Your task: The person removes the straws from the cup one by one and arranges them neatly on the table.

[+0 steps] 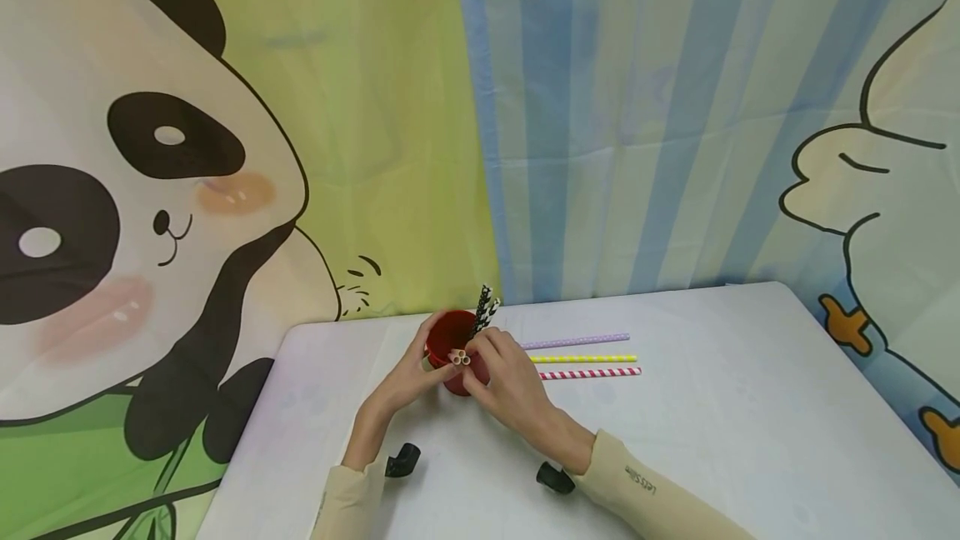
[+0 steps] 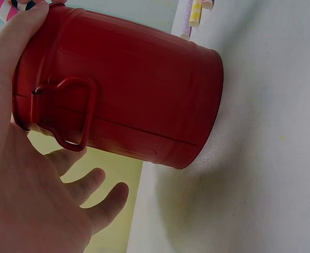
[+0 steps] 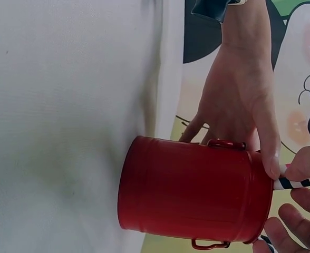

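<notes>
Bundle of straws (image 1: pixel 461 357) at near rim of red bucket (image 2: pixel 134 79); bucket on white surface (image 1: pixel 720 440). Right grip (image 1: pixel 513 377) — pinching bundle. Left grip (image 1: pixel 408 373) — clasping bucket's rim. Black-and-white straws (image 1: pixel 483 308) jutting up at right rim. Farther right, lavender straw (image 1: pixel 581 342), yellow-striped straw (image 1: pixel 592 358), red-striped straw (image 1: pixel 596 373) lying flat.

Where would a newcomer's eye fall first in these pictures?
It would probably fall on the huge black-and-white cartoon panda on the fabric backdrop, at the head view's left. Next comes the red cylindrical metal bucket between the person's left hand and right hand. Three patterned straws, purple, yellow and red-striped, lie on the white table, right of the bucket.
</notes>
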`<state>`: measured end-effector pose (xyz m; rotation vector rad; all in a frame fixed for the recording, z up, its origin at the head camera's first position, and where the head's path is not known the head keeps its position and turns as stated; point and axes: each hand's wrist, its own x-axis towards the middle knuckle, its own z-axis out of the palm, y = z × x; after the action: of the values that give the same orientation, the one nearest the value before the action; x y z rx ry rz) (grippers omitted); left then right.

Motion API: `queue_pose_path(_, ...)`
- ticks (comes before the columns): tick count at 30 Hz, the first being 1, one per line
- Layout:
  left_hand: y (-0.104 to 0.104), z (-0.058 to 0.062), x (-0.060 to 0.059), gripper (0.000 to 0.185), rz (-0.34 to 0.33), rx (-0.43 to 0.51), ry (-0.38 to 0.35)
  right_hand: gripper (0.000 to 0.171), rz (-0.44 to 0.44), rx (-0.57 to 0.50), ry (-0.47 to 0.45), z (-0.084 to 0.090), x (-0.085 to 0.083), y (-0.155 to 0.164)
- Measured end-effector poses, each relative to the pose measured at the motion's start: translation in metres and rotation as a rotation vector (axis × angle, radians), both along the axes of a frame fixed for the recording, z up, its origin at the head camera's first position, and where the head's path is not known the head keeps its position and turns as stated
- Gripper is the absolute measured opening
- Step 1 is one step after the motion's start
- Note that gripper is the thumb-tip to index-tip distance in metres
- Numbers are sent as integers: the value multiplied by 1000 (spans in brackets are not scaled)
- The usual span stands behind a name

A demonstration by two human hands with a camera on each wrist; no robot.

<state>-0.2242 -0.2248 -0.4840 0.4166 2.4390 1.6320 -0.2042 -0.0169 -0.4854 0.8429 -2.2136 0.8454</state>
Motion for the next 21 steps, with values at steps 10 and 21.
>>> queue_pose_path(10, -1, 1, 0, 90, -16, 4, -2, 17, 8, -34, -54, 6, 3, 2)
queue_pose_path(21, 0, 0, 1, 87, -3, 14, 25, 16, 68, -152, -165, 18, 8, 9)
